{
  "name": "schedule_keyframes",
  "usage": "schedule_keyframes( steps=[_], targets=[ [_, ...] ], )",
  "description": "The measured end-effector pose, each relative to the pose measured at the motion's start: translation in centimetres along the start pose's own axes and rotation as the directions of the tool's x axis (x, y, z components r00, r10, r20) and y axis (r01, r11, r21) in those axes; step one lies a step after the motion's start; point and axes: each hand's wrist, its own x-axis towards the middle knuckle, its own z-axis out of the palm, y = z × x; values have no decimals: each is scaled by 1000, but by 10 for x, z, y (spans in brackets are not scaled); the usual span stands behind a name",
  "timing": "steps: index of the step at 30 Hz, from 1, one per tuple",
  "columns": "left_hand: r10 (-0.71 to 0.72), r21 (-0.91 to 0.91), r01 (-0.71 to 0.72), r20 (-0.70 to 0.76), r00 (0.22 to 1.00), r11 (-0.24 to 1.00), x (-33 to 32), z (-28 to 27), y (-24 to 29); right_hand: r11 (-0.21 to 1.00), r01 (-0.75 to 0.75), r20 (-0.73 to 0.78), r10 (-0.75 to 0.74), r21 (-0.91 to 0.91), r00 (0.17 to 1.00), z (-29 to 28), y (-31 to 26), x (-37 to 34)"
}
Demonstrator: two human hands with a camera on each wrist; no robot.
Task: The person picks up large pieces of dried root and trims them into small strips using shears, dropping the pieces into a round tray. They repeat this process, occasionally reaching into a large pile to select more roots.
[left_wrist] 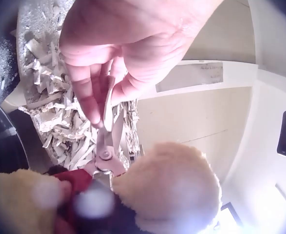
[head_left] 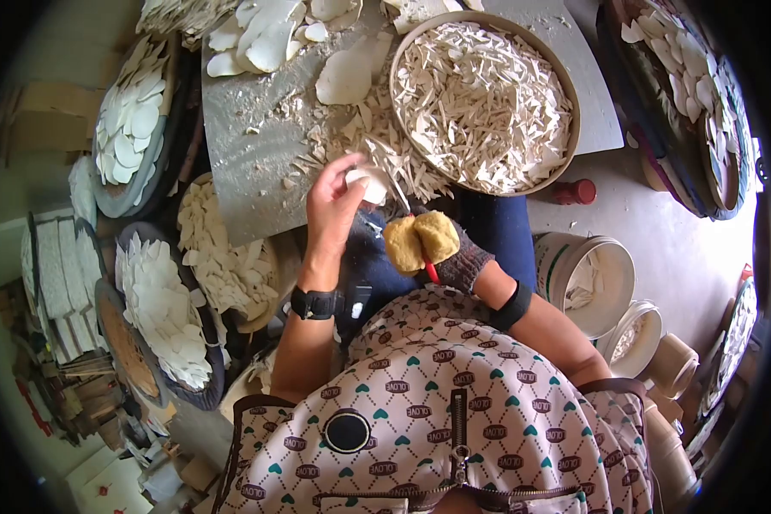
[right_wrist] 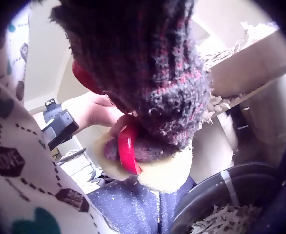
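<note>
My bare left hand [head_left: 328,206] pinches a thin, flat white piece [head_left: 370,185] between thumb and fingers, over the table's near edge. Seen from the left wrist, this piece [left_wrist: 109,105] is edge-on, its lower end right at the blades of the scissors [left_wrist: 105,154]. My right hand [head_left: 464,259] wears a dark knitted glove with fuzzy yellow padding [head_left: 420,240] and grips the scissors. A curved red handle [right_wrist: 127,150] wraps round the gloved fingers in the right wrist view. The blades point up toward the left hand.
A round tray [head_left: 571,128] heaped with cut white strips stands on the metal table [head_left: 257,184], beside loose scraps and larger white pieces [head_left: 344,77]. Baskets of flat pieces [head_left: 164,300] line the left. White buckets [head_left: 544,257] and a red-lidded jar [head_left: 576,192] are at right.
</note>
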Motion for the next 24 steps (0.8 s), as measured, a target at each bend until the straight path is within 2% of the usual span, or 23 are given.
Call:
schedule_keyframes(
  steps=[2, 3, 4, 5, 6, 7, 8, 10, 12, 14, 15, 16, 17, 18, 19, 20, 21, 22, 23, 24],
  targets=[
    [29, 10, -28, -112, 993, 1000, 2, 2, -10, 990, -18, 0, 18, 137, 1000, -6, 7, 1],
    [48, 13, -47, -169, 985, 999, 3, 1, -14, 995, -29, -45, 33, 93, 998, -7, 9, 1],
    [77, 12, -76, -146, 986, 997, 4, 1, -12, 999, 34, 7, -34, -15, 999, 1, 5, 1],
    [86, -1, -87, -139, 987, 996, 3, 2, -9, 896, 131, 103, -97, -423, 990, 5, 1, 2],
    [86, 4, -86, -116, 990, 996, 3, 0, -8, 516, 253, 199, -159, -818, 967, 9, -3, 2],
    [88, 9, -88, -94, 992, 996, 4, -3, -7, 108, 319, 291, -219, -942, 932, 14, -7, 3],
    [42, 23, -40, -105, 994, 999, 4, -6, -5, 215, 247, 216, -155, -945, 964, 13, -6, 3],
    [21, 45, -16, -106, 994, 999, 2, -15, -9, 356, 127, 108, -71, -926, 992, 9, 4, 1],
    [-12, 35, 15, -100, 995, 999, -8, -26, -4, 345, 106, 102, -29, -933, 994, 2, 7, 0],
    [-9, 21, 11, -93, 996, 1000, -21, -64, 4, 343, 115, 119, -11, -932, 993, -4, 13, -1],
    [-49, 92, 67, -182, 982, 994, -28, -93, 14, 398, 82, 94, 9, -914, 996, -3, 11, -3],
    [28, 315, 75, -311, 950, 946, -30, -128, 19, 524, 36, 61, 32, -851, 998, -1, 8, -6],
    [195, 610, 53, -333, 922, 791, -36, -171, 23, 686, -27, 29, 70, -727, 997, -2, 8, -7],
    [248, 760, 118, -349, 904, 640, -38, -206, 33, 798, -85, -4, 103, -596, 995, -1, 7, -8],
    [417, 931, 257, -347, 840, 258, -44, -184, 81, 939, -200, -41, 196, -279, 980, -1, 8, -10],
    [491, 941, 216, -321, 810, 260, -30, -191, 86, 794, -53, 51, 105, -606, 993, -1, 5, -8],
    [565, 950, 175, -296, 770, 259, -15, -199, 90, 532, 119, 169, 45, -838, 985, -4, 4, -5],
    [594, 951, 47, -230, 771, 307, 8, -195, 96, 659, 37, 120, 81, -751, 990, -19, 16, -2],
    [614, 934, -77, -165, 771, 348, 34, -187, 99, 902, -87, 153, 166, -422, 974, -29, 22, 0],
    [547, 848, -99, -242, 802, 520, 65, -183, 94, 958, -271, 186, 250, 97, 950, -40, 29, 1]
  ],
)
